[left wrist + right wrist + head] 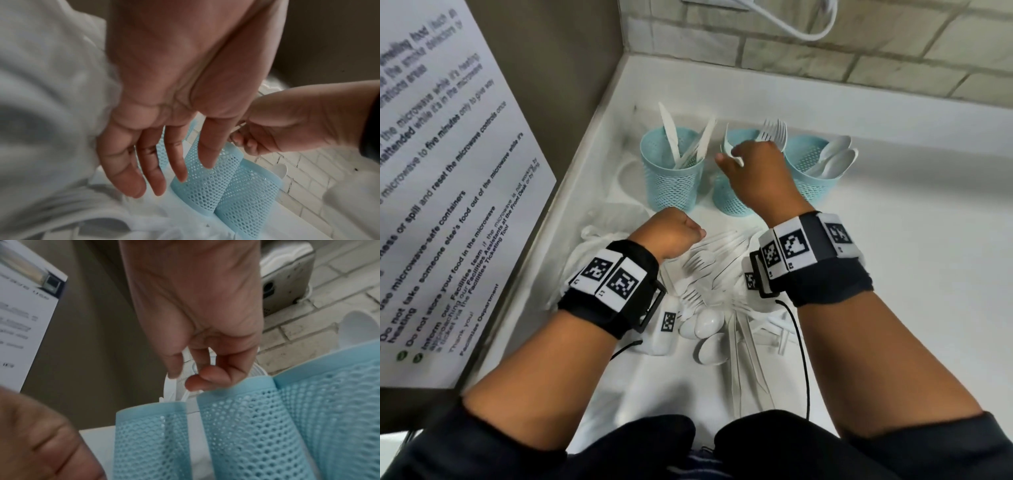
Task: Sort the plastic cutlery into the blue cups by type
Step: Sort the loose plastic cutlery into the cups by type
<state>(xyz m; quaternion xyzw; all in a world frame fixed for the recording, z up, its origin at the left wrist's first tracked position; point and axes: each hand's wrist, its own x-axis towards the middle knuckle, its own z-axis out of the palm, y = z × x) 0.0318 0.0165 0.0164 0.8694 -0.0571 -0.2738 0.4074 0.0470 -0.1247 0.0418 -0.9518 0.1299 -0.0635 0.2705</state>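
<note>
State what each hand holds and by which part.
Right hand pinches white plastic cutlery over the middle cup; which part, hidden. Left hand: nothing.

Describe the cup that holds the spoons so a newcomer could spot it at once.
Start at the brick wall behind the white counter; three blue mesh cups stand in a row before it. The spoon cup is the rightmost, just right of the right hand. Only it shows rounded spoon bowls; the others show knives and forks.
</note>
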